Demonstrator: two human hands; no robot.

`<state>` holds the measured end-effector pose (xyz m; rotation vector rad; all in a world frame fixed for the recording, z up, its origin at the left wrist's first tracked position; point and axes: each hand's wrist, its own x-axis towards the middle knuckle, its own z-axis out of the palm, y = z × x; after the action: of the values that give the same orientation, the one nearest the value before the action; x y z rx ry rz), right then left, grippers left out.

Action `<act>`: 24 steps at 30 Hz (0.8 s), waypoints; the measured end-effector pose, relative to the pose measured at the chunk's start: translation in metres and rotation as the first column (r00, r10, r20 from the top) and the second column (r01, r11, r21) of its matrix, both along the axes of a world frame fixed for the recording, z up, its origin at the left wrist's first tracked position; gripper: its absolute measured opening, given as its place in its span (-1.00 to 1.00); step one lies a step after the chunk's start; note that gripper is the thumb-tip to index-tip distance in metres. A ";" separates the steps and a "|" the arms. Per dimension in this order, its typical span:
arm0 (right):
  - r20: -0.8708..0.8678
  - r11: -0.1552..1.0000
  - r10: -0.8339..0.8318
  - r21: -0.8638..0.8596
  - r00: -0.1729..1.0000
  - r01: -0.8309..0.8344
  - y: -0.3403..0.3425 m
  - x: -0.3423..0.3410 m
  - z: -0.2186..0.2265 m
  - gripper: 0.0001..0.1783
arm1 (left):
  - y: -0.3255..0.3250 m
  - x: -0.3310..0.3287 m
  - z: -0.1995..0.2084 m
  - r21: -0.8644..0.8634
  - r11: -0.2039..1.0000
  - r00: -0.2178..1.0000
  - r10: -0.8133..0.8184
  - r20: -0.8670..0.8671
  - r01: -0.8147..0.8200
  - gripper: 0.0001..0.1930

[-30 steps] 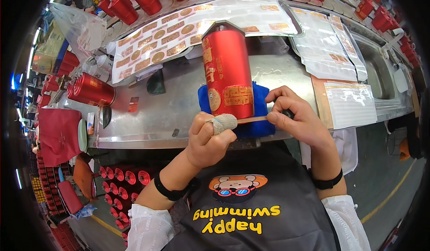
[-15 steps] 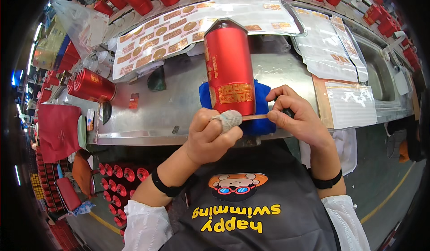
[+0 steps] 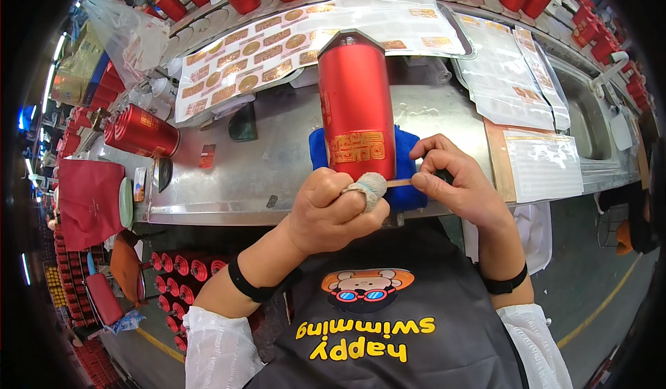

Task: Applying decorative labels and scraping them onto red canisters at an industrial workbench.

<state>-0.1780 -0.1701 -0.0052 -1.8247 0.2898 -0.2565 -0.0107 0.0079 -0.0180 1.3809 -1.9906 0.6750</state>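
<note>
A shiny red metal canister (image 3: 357, 90) with a dark angular far end stands out over a blue cloth (image 3: 409, 153) at the bench's front edge. Gold patterned decals (image 3: 357, 147) sit on its side near me. My left hand (image 3: 336, 205) is closed at the canister's near end, which it hides; one digit wears a pale fabric finger cover (image 3: 371, 186). Between that digit and my right hand (image 3: 458, 184) runs a thin tan strip (image 3: 399, 183), pinched by my right thumb and fingers. Something dark (image 3: 444, 176) shows behind those fingers, too hidden to name.
Behind the canister lie sheets of gold decals (image 3: 250, 52), with more sheets (image 3: 506, 77) at the right beside a sink (image 3: 583, 104). Red canisters (image 3: 142, 131) lie at the left. Others stand along a conveyor at the back; several (image 3: 184, 271) are stacked below the bench.
The red canister has turned about its length, its decals shifting left. My left hand has rolled slightly to the right with it. My right hand keeps nearly the same place.
</note>
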 end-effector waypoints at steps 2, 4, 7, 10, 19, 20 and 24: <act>-0.004 1.000 -0.009 0.007 1.000 0.009 0.001 0.000 0.000 -0.77 | 0.000 0.002 0.001 0.008 1.000 1.000 -0.016 -0.009 0.016 -0.68; 0.039 1.000 -0.018 -0.004 0.999 0.019 0.002 0.002 0.000 -0.74 | 0.002 0.005 -0.004 0.014 0.999 0.999 -0.034 -0.015 0.034 -0.68; 0.033 1.000 -0.012 -0.020 0.999 0.012 0.001 0.004 -0.002 -0.74 | 0.006 0.005 -0.015 -0.055 0.997 0.985 0.043 -0.169 -0.053 -0.70; 0.056 0.998 -0.011 -0.066 0.998 0.015 0.000 0.003 -0.006 -0.74 | 0.004 0.003 -0.008 -0.052 0.997 0.994 0.055 -0.092 -0.060 -0.72; 0.029 1.000 0.000 -0.023 1.000 0.000 0.003 0.008 -0.002 -0.74 | 0.009 0.004 -0.013 -0.046 0.998 0.986 0.037 -0.162 -0.045 -0.71; 0.031 1.000 0.000 -0.024 1.000 0.001 0.003 0.008 -0.003 -0.74 | 0.008 0.003 -0.011 -0.037 0.998 0.990 0.037 -0.140 -0.042 -0.71; 0.056 0.999 -0.031 -0.030 0.998 0.033 0.003 0.006 -0.006 -0.74 | -0.001 -0.001 0.001 -0.012 1.000 0.999 0.026 -0.044 -0.026 -0.74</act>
<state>-0.1724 -0.1667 -0.0114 -1.8417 0.2774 -0.3351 -0.0115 0.0072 -0.0173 1.4045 -1.9337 0.6622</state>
